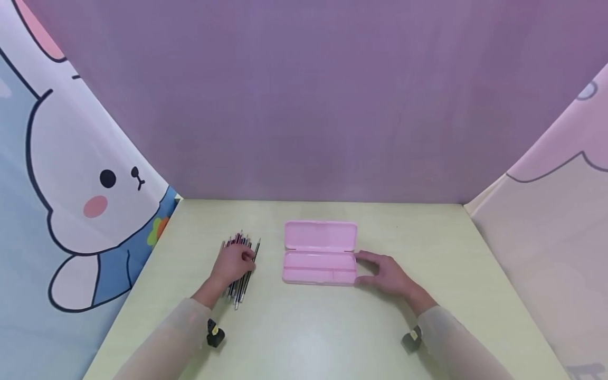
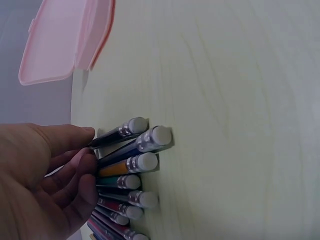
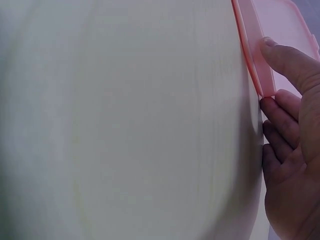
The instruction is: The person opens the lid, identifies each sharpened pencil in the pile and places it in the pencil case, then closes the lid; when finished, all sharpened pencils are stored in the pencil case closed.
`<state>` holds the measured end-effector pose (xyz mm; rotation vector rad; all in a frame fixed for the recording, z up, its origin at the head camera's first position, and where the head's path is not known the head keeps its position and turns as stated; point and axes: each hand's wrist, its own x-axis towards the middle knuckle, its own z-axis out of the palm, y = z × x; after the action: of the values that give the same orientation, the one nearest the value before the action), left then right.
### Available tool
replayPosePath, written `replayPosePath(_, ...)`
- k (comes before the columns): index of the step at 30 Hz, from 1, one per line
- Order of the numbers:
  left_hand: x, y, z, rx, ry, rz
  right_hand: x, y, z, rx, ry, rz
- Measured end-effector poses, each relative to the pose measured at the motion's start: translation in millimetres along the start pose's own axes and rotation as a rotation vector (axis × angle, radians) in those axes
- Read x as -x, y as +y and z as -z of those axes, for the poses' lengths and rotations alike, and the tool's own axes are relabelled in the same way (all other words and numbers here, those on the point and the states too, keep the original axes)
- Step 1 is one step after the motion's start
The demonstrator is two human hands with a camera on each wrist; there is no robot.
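A fan of pencils point(image 1: 236, 292) with white eraser ends lies left of centre on the table. My left hand point(image 1: 233, 264) is over the pencils. Between its thumb and index finger it pinches a dark pencil point(image 2: 120, 131) on the case side of the bunch, its eraser end toward me. The pink pencil case point(image 1: 319, 236) stands with its lid raised, and its compartments hold nothing that I can see. At its right end, my right hand point(image 1: 387, 273) touches it with spread thumb and fingers. The right wrist view shows the thumb point(image 3: 290, 62) against the wall of the case.
The pale wood-grain table point(image 1: 304, 327) runs back to a purple wall panel point(image 1: 323, 105). A rabbit-printed cloth point(image 1: 81, 174) hangs on the left and a pink-and-cream cloth point(image 1: 546, 221) on the right. Small dark devices are worn at both wrists.
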<state>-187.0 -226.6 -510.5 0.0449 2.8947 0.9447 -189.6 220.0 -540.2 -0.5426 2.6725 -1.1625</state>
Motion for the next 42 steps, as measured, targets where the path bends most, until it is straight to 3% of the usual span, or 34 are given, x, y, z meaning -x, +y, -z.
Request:
replayPosePath(14,-5.2,6.8,-3.5,-0.081,0.006,0.040,-8.7,7,5,-0.002,-0.014,0.002)
replayPosePath(19,-9.8,8.4,-5.8,-0.070,0.018,0.058,-13.9,9,11,-0.011,-0.025,0.002)
replayPosePath(27,-16.7,10.4,-9.0,0.015,0.047,0.069,-22.5,16,19,0.003,-0.036,0.024)
replayPosePath(38,-19.5,13.9,-4.1,0.247,0.031,0.112,-20.3,17,20,-0.002,-0.027,0.014)
replayPosePath(42,-20.8,18.9,-3.2,0.324,0.036,0.086,-20.0,18,20,-0.004,-0.024,0.006)
